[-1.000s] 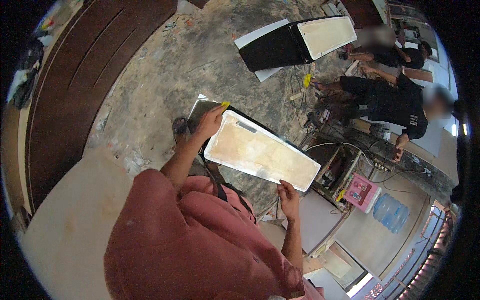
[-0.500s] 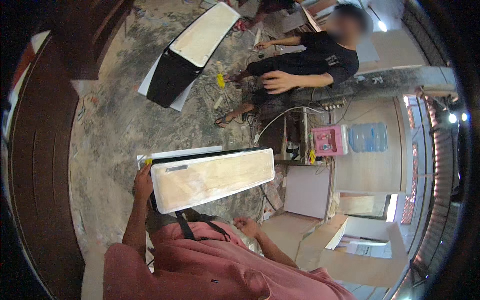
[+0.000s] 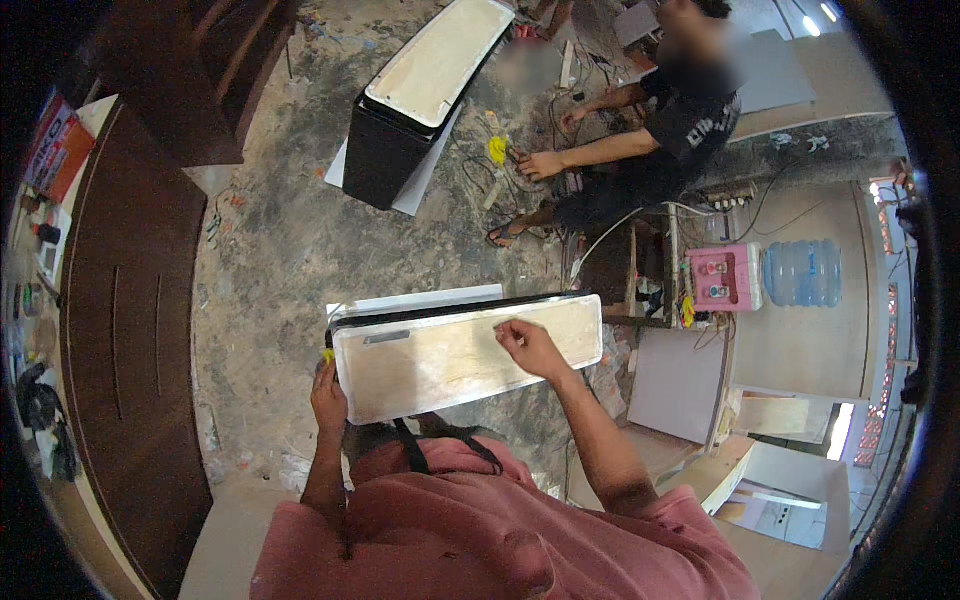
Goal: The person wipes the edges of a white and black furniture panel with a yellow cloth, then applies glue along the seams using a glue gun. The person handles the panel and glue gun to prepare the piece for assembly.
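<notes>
A long box with black sides and a pale wooden top (image 3: 440, 375) edged in white stands before me. My left hand (image 3: 328, 400) is closed at the box's left end, with a small yellow thing (image 3: 327, 356) at its fingertips. Above the right half of the top, my right hand (image 3: 530, 350) has its fingers curled together; whatever they hold, if anything, is hidden. I cannot tell whether this hand touches the wood. A narrow grey strip (image 3: 388, 337) lies on the top near its far left corner.
Farther off stands a similar black box (image 3: 385, 160) on white sheets. A person in dark clothes (image 3: 690, 130) bends low beside it, hands near a yellow item (image 3: 497, 150). To the right are a pink water dispenser (image 3: 722, 278) and cabinets; a dark brown cabinet (image 3: 135, 300) stands left.
My right hand has come up from beside my body to over the box top. My left hand and the yellow thing have slid nearer along the box's end. The other person has bent down.
</notes>
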The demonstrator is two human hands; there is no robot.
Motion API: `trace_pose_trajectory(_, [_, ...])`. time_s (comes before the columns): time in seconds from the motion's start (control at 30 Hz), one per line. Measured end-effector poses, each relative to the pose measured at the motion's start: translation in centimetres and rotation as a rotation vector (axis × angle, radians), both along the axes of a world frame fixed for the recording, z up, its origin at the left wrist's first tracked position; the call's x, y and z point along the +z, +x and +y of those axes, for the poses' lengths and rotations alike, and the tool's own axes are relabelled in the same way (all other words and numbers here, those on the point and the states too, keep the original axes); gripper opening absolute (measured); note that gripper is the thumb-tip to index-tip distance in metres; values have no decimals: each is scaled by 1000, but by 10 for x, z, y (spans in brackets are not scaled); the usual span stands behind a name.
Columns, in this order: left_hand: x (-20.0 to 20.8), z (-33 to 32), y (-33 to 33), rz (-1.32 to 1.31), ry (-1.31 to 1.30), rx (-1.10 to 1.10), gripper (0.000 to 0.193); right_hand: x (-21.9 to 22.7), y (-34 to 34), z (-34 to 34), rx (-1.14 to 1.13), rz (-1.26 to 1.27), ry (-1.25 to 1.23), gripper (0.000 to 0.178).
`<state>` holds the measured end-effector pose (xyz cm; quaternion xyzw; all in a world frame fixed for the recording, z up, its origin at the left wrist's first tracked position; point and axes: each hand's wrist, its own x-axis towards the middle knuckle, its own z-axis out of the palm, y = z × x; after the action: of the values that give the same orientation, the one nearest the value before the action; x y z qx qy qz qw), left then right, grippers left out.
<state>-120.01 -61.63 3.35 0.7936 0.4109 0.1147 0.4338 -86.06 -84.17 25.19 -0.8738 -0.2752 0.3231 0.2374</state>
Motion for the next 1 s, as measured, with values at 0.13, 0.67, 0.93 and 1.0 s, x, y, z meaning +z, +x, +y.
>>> trace_pose_trajectory(0.13, [4,-26,-28,-45,-21,26,45,-59,-56,-155,-161,180,-169,38])
trace_pose_trajectory(0.67, [-25,-6,-2,-153,-109,259,19,-37,-178,-253,-591,254,-213,34])
trace_pose_trajectory(0.93, [-18,15,-102,-44,-163,-444,25,-14,-150,-141,-279,217,-79,31])
trace_pose_trajectory(1.0, [-26,45,-75,16,-203,-144,26,-11,-147,-154,-292,197,-98,32])
